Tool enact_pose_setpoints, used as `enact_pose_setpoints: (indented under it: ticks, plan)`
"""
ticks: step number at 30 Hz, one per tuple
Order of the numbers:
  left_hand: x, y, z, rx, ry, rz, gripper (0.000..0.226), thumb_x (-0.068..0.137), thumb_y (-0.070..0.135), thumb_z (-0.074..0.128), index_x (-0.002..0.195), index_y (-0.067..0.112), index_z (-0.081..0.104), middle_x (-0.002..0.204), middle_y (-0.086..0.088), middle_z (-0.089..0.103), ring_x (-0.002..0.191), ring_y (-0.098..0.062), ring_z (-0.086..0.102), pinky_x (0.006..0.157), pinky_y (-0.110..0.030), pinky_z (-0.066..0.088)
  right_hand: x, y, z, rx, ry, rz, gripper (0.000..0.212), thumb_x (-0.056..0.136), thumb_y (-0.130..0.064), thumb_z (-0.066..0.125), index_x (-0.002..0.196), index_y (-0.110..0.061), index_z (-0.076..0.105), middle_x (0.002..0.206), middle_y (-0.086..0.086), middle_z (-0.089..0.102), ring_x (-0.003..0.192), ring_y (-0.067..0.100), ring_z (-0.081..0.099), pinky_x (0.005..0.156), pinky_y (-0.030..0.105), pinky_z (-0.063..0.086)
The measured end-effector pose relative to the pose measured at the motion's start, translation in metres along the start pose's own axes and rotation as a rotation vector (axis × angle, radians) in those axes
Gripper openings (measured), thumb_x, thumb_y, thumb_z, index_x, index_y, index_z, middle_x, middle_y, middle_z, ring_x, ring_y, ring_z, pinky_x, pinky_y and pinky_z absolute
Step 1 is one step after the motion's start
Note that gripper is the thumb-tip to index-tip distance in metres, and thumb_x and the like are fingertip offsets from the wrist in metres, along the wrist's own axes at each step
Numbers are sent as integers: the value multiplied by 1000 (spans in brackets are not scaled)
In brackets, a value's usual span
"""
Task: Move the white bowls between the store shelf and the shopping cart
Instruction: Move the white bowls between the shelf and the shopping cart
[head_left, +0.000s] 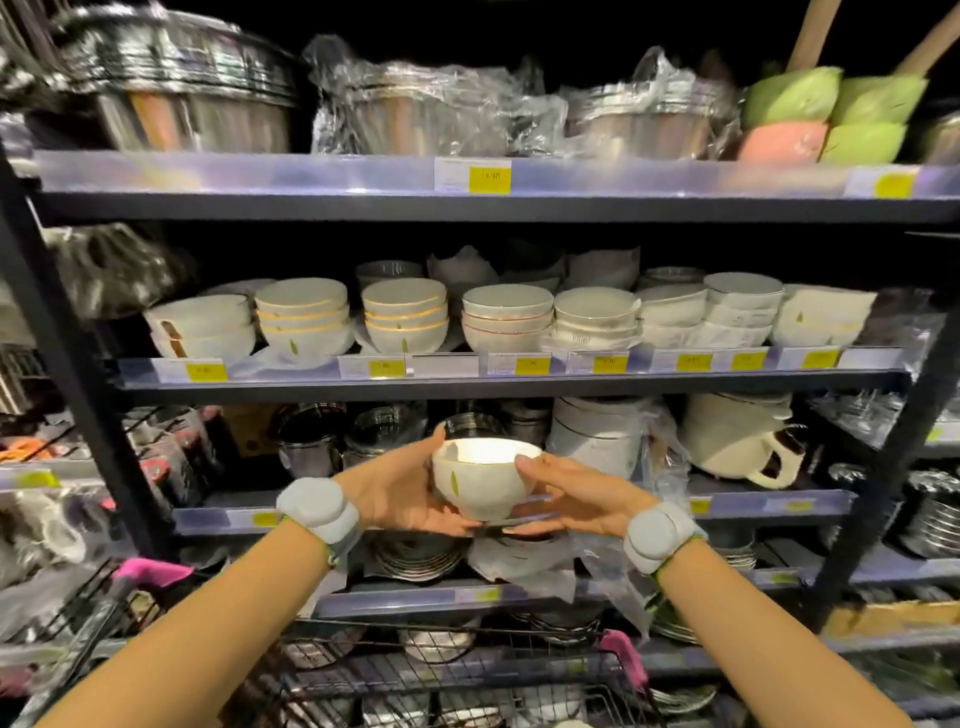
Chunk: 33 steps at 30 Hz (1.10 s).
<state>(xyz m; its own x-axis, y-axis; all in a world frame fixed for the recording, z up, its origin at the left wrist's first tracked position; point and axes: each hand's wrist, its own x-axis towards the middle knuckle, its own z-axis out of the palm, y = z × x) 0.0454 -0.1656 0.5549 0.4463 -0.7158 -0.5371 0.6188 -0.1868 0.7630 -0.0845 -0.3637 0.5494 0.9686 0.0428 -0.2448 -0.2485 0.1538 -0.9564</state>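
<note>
I hold one white bowl (480, 478) with a small green leaf mark between both hands, upright, in front of the lower shelves. My left hand (402, 488) cups its left side with the thumb at the rim. My right hand (566, 499) grips its right side, thumb on the rim. Stacks of white bowls (405, 314) stand in a row on the middle shelf (498, 384), above my hands. The wire shopping cart (452, 670) with pink corner guards sits below my forearms.
Steel pots wrapped in plastic (426, 109) fill the top shelf. Metal cups, plates and a cream teapot (737, 441) crowd the lower shelves. A black upright post (67, 338) stands at the left, another at the right.
</note>
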Motion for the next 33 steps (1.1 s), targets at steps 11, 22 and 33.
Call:
enact_pose_setpoints:
  ticks: [11,22,33]
  plan:
    - [-64,73,-18,35,-31,243,68,87,48,53,138,6,38,126,-37,53,108,-49,59,89,-56,51,31,-81,21,-104,-114,-162,53,87,-38,63,135,-21,49,131,12,59,114,31,63,99,46,50]
    - [-106,137,-46,119,77,510,71,91,61,31,141,11,40,136,-16,52,114,-33,57,95,-43,51,86,-158,84,-174,-109,-336,24,94,-30,54,113,-14,54,117,6,60,110,24,60,102,40,49]
    - [-96,182,-112,166,379,746,78,93,65,20,148,11,30,150,-25,23,141,-36,26,118,-37,22,166,-198,144,-78,-153,-360,39,92,-18,60,128,-7,48,117,7,61,81,6,68,72,18,55]
